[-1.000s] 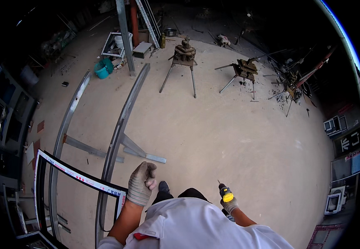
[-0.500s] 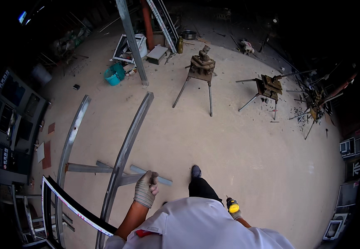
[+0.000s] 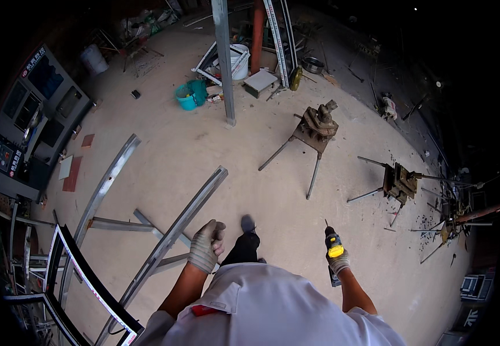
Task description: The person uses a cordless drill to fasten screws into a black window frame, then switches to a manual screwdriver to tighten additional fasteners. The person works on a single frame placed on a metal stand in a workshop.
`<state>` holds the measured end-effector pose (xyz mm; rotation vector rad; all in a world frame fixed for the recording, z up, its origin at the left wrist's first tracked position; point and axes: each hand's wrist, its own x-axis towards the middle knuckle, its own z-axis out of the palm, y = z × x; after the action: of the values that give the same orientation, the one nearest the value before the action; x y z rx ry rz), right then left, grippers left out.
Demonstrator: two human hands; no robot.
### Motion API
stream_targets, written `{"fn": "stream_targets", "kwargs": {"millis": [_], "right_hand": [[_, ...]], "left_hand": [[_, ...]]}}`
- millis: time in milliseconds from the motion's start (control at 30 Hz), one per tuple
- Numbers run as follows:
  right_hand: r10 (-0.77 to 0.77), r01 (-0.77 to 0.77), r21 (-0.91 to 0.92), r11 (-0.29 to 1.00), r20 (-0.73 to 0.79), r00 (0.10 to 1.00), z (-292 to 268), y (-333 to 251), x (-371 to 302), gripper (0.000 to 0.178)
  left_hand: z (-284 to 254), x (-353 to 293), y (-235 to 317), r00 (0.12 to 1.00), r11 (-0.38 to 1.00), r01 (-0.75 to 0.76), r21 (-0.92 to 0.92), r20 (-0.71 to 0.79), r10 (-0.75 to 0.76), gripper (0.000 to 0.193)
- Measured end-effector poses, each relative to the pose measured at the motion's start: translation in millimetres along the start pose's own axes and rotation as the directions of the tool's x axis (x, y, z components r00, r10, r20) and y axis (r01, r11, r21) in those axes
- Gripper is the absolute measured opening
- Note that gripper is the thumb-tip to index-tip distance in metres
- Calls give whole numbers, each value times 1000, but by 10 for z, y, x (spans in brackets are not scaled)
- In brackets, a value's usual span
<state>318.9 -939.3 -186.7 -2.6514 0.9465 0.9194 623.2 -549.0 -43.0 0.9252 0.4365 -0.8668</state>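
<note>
My right hand point(image 3: 338, 263), in a pale knit glove, grips a black and yellow cordless drill point(image 3: 334, 249) with a thin bit pointing forward. It is held out at my right side, over bare floor. Gloved as well, with fingertips bare, my left hand point(image 3: 204, 254) is raised at waist height with its fingers curled in. Whatever they may hold cannot be seen. Just left of that hand runs a long curved steel bar point(image 3: 169, 237), part of a metal framework. A second curved steel bar point(image 3: 103, 185) lies farther left, joined by a crossbar point(image 3: 122, 225).
A black curved frame point(image 3: 86, 266) with a white printed strip stands at lower left. Ahead are a metal post point(image 3: 223, 69), a teal bucket point(image 3: 186, 100) and two machine stands on legs point(image 3: 317, 130), point(image 3: 400, 183). A grey control cabinet point(image 3: 42, 109) is at the far left.
The view has turned, so the surroundings sit differently. My right arm has come forward, bringing the drill fully into sight. My left hand stays raised with curled fingers, and a foot has shifted in a step.
</note>
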Motion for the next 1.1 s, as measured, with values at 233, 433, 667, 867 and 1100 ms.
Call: {"fn": "stream_targets", "kwargs": {"millis": [233, 433, 667, 867, 1100], "right_hand": [[-186, 206, 71, 976, -221, 958, -847, -550, 1114, 35], [-261, 271, 37, 962, -171, 950, -1953, -990, 1957, 24], [-341, 335, 63, 940, 142, 929, -3735, -2235, 2605, 49], [-710, 671, -431, 604, 90, 698, -4026, -2538, 4112, 29], [-960, -207, -938, -277, 281, 12, -4847, -4067, 5501, 53]], "left_hand": [[355, 1079, 636, 994, 993, -96, -65, -58, 92, 31], [679, 1646, 1642, 977, 964, -205, -169, -96, 191, 29], [414, 2064, 2075, 898, 892, -383, -242, -326, 297, 30], [300, 2508, 2004, 824, 815, -469, -340, -502, 264, 28], [601, 2883, 2338, 720, 645, -615, -453, -656, 225, 22]]}}
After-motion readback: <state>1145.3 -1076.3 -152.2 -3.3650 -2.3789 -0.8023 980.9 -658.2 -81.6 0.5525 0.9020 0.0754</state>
